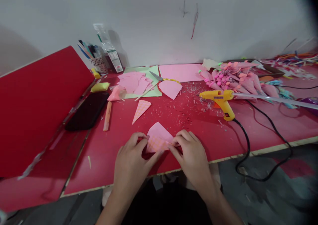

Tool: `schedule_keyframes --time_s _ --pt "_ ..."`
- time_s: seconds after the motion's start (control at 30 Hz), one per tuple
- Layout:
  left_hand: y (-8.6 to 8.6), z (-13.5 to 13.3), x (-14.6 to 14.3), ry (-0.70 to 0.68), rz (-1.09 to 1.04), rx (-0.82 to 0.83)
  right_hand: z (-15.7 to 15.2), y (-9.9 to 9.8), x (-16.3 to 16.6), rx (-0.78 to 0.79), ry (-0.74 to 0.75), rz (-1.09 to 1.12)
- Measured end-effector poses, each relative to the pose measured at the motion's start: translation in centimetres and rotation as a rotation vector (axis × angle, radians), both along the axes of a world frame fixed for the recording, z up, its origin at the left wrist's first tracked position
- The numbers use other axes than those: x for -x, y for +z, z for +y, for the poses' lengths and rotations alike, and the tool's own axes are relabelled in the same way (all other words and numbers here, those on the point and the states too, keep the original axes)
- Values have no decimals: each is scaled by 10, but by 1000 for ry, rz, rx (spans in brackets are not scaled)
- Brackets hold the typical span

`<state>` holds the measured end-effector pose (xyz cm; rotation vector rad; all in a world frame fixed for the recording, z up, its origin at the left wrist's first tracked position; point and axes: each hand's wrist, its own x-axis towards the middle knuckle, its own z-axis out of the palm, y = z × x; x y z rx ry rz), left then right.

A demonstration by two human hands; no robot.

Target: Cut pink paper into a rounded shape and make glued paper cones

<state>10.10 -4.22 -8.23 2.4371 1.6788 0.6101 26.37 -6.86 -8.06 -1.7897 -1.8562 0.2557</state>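
Note:
A pink paper piece (pixel 158 137) with an orange grid print lies near the front edge of the red table (pixel 198 125). My left hand (pixel 131 163) pinches its left side with curled fingers. My right hand (pixel 190 152) pinches its right edge with fingers pressed together. Both hands rest low on the table, close to each other. Farther back lies a finished pink paper cone (pixel 140 110).
A yellow glue gun (pixel 221 101) with a black cord (pixel 248 152) lies right of centre. Behind are pink paper sheets (pixel 180 72), scissors (pixel 161 78), cut pink pieces (pixel 134 82), a heap of pink cones (pixel 238 77), a pen cup (pixel 98 61), a black phone (pixel 86 111), an orange stick (pixel 107 115).

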Motion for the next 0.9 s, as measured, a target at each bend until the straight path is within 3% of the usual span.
schedule_keyframes --time_s 0.63,0.9 --pt "-5 0 9 35 -103 103 -3 0 -11 8 -51 56" --pt "-6 -3 16 36 -99 91 -5 -2 -38 11 -15 90"
